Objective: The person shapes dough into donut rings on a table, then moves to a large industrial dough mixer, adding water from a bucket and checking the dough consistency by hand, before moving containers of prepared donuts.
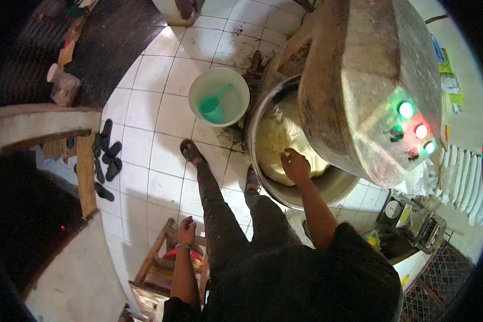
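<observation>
Just under the right hand (296,165), dough (279,131) looks gathered into 1 mass, still inside the bowl (342,183); pinching or merely touching, I can't tell. The left hand (187,232) hangs loose.

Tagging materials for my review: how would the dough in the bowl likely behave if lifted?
The dough would probably sag and stretch, given its soft-looking folds. Spreading across much of the visible bowl, it is likely heavy to lift whole.

A black top (300,284), dark trousers (220,209) and sandals (189,152) are worn
</observation>
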Demonstrator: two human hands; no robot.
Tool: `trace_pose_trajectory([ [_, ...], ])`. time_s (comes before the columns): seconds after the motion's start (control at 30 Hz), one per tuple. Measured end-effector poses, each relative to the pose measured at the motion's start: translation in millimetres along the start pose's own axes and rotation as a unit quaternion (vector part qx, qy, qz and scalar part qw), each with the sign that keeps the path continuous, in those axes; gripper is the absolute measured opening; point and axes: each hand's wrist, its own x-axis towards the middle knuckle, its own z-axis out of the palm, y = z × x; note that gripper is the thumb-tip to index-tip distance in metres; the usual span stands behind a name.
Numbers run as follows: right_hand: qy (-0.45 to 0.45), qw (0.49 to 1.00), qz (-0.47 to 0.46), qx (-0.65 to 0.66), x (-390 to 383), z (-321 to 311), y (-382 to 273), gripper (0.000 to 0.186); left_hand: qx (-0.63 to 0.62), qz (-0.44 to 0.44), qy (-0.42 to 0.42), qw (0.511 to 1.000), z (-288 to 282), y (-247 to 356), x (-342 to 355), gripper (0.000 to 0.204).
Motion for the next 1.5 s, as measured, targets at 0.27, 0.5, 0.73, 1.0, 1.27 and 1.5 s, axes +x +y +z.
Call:
trace_pose_trajectory([
  [0.27,-0.003,0.994,-0.016,0.106,151,178,-231,0.028,0.042,-0.128,-0.079,0.988,-104,-21,153,0.039],
  [0.5,-0.173,0.951,0.061,-0.249,372,417,-141,0.058,-0.111,-0.171,0.058,0.977,-223,-8,266,0.033],
  [0.73,-0.188,0.938,-0.065,-0.283,409,433,-141,0.042,0.047,-0.146,-0.047,0.987,-229,-106,276,0.032],
  [1.0,-0.076,0.969,-0.023,-0.234,364,324,-233,0.051,-0.007,-0.160,-0.106,0.981,-236,-65,277,0.034],
  [1.27,-0.088,0.970,0.079,-0.212,295,237,-275,0.051,-0.034,-0.076,-0.068,0.994,-273,-9,308,0.037],
  [1.5,0.029,0.993,0.080,-0.084,191,143,-289,0.045,-0.023,-0.016,-0.098,0.995,-287,20,303,0.040],
])
